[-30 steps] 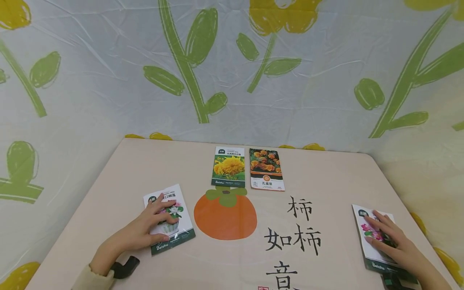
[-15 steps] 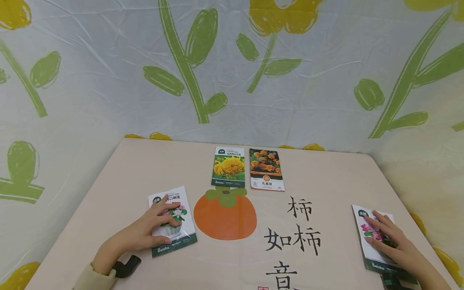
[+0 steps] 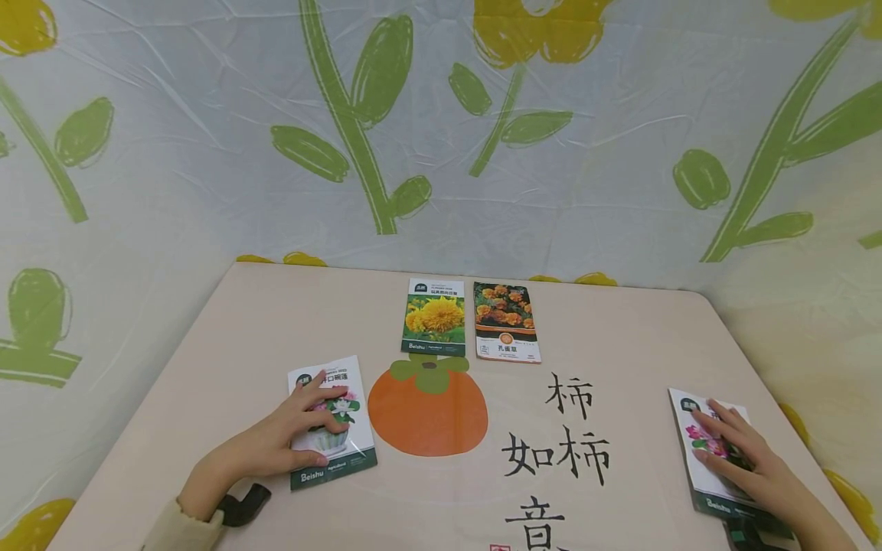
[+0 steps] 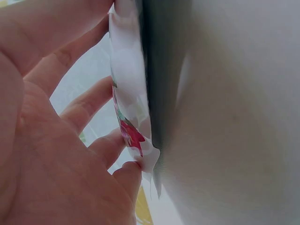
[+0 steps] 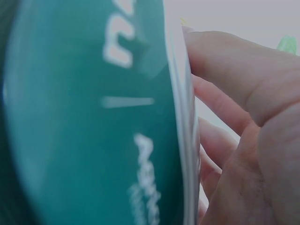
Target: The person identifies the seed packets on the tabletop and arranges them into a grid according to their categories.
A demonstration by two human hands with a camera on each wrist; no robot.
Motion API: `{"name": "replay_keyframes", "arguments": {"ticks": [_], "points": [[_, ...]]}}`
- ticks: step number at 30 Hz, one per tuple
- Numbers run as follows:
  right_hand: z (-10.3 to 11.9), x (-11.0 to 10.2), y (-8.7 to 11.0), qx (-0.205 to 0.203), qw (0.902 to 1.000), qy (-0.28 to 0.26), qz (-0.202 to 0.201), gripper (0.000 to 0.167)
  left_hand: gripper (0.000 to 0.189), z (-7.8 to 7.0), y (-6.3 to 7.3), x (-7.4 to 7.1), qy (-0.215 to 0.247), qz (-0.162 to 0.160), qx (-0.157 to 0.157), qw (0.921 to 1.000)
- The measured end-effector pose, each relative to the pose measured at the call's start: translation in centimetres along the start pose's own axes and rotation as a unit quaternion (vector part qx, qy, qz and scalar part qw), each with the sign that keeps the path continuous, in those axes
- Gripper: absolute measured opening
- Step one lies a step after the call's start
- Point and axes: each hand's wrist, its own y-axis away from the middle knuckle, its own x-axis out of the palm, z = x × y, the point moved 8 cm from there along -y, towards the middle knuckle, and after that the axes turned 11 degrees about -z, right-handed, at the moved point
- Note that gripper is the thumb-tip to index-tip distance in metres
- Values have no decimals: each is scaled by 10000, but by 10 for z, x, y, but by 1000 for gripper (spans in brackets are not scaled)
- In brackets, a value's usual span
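Note:
In the head view my left hand [image 3: 296, 428] rests on a white seed packet [image 3: 354, 444] with a lotus picture and a green bottom band. Its spread fingertips press on the packet's face, which the left wrist view shows edge-on beside the fingers [image 4: 96, 101]. At the right, my right hand [image 3: 747, 459] lies over another lotus seed packet [image 3: 696, 467], its fingers spread across the picture and hiding part of it. Close up in the right wrist view, the green band of that packet [image 5: 93, 140] fills the left side, with fingertips touching the packet's face.
A yellow sunflower seed packet [image 3: 436, 317] and an orange marigold seed packet [image 3: 507, 321] lie side by side toward the back of the table [image 3: 276, 321]. A printed persimmon [image 3: 427, 413] and black characters mark the tabletop. A flower-patterned curtain [image 3: 227, 153] stands behind it.
My left hand has slid the lotus packet a little to the right and toward me, turning it straighter. The right hand and the two packets at the back have not moved.

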Motion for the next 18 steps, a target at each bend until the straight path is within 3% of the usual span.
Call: {"name": "replay_keyframes", "arguments": {"ticks": [6,18], "points": [[0,0,0,-4,10000,20,-14,67,34,2,0,1,-14,15,-85,10000],[-1,1,1,33,10000,1,18,66,32,1,-4,8,106,187,117,9997]]}}
